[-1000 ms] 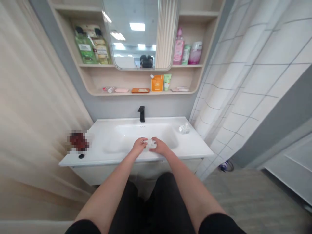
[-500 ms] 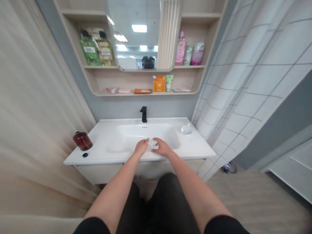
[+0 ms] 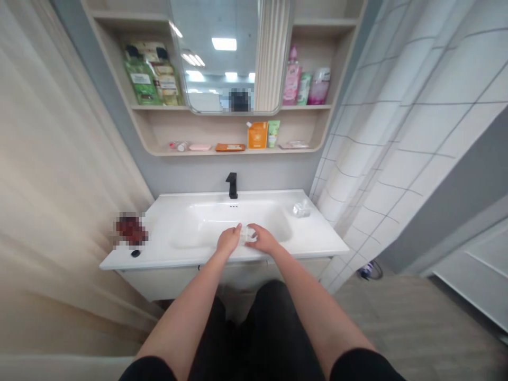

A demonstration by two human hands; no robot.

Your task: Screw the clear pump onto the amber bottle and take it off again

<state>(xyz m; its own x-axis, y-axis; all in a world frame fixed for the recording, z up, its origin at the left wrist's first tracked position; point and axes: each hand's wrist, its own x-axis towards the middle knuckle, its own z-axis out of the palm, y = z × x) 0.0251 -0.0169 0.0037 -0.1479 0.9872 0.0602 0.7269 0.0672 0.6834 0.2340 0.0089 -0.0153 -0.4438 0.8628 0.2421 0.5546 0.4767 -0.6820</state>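
Observation:
Over the front of the white sink basin point(image 3: 198, 227), both hands hold a small clear container point(image 3: 247, 234). My left hand point(image 3: 229, 241) grips its left side with the thumb on top. From the right, my right hand point(image 3: 262, 239) curls thumb and fingers around the other end. The container is see-through and small, so its exact kind and contents do not show. Another clear object point(image 3: 301, 209), perhaps glass or plastic, stands on the counter right of the basin. A reddish-brown bottle point(image 3: 132, 229), pixelated now, stands at the counter's left end, with a black cap point(image 3: 135, 253) before it.
A black faucet point(image 3: 232, 186) rises behind the basin. Above it, a wall cabinet's lower shelf point(image 3: 238, 153) bears an orange pouch point(image 3: 257, 135), a green tube point(image 3: 273, 134) and several small items. A beige curtain point(image 3: 51, 185) hangs left, and a white checked curtain point(image 3: 381, 159) right.
The view has shifted slightly, so everything sits a little further left. Both hands keep the same hold on the clear container.

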